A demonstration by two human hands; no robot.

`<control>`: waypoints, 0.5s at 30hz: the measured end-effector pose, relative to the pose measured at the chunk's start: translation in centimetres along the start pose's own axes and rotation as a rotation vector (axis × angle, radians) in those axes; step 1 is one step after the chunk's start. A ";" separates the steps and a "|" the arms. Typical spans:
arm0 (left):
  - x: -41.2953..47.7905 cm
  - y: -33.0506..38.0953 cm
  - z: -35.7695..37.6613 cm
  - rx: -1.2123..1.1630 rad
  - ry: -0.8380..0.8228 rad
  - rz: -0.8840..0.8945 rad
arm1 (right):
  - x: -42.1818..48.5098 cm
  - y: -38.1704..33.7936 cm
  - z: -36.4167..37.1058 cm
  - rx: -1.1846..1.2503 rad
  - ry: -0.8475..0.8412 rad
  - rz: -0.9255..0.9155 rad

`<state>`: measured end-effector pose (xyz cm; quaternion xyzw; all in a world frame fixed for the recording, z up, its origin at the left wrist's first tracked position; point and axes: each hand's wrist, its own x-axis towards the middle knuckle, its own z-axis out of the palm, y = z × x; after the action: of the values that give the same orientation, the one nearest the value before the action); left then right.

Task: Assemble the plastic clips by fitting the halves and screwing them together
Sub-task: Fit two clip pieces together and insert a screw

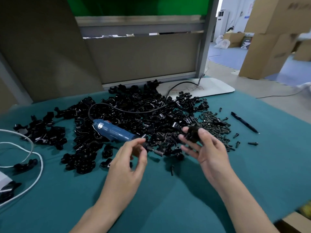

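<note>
Left hand (131,155) hovers loosely curled, whether holding anything I cannot tell; right hand (207,148) pinches a clip (193,132) — probably light, stiff plastic — best gripped by its edges.

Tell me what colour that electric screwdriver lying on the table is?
The electric screwdriver is blue, shown in the head view.

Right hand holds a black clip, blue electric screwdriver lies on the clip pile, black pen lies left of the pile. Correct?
No: the head view shows the black pen right of the clip pile, past the screws. The rest holds: the right hand holds a black clip, and the blue electric screwdriver lies on the pile.
</note>
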<state>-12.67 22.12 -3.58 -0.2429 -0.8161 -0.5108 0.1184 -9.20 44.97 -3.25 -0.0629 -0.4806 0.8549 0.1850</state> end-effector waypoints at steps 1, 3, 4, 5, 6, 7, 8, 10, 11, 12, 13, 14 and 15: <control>0.1 0.6 0.7 0.092 -0.069 0.024 | 0.1 -1.0 -1.4 0.009 0.064 -0.019; 0.7 2.1 2.7 0.270 -0.189 0.111 | 0.2 -2.5 -3.9 0.012 0.180 -0.058; 1.2 2.8 3.9 0.329 -0.220 0.162 | 0.3 -2.9 -4.9 0.018 0.230 -0.074; 1.9 3.4 5.1 0.378 -0.234 0.200 | 0.4 -3.3 -5.6 0.032 0.276 -0.089; 2.7 3.9 6.3 0.421 -0.245 0.217 | 0.5 -3.5 -6.1 0.057 0.319 -0.102; 3.6 4.2 7.3 0.462 -0.258 0.212 | 0.6 -3.5 -6.4 0.091 0.359 -0.112; 4.4 4.5 8.2 0.508 -0.277 0.200 | 0.7 -3.6 -6.6 0.126 0.395 -0.120; 5.8 4.8 9.7 0.590 -0.321 0.207 | 1.0 -3.6 -6.7 0.185 0.459 -0.142; 6.3 4.9 10.3 0.616 -0.340 0.224 | 1.1 -3.5 -6.7 0.209 0.491 -0.161; 6.8 5.2 10.9 0.631 -0.357 0.247 | 1.2 -3.5 -6.8 0.234 0.528 -0.186; 7.2 5.5 11.5 0.640 -0.375 0.271 | 1.4 -3.5 -6.9 0.260 0.571 -0.210; 7.6 6.0 12.2 0.650 -0.397 0.292 | 1.5 -3.5 -7.1 0.281 0.616 -0.229; 8.1 6.5 13.0 0.668 -0.422 0.308 | 1.5 -3.5 -7.3 0.294 0.656 -0.242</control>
<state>-15.49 38.26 -0.87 -0.4095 -0.8973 -0.1337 0.0958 -7.63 53.06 -4.07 -0.2490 -0.2720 0.8210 0.4360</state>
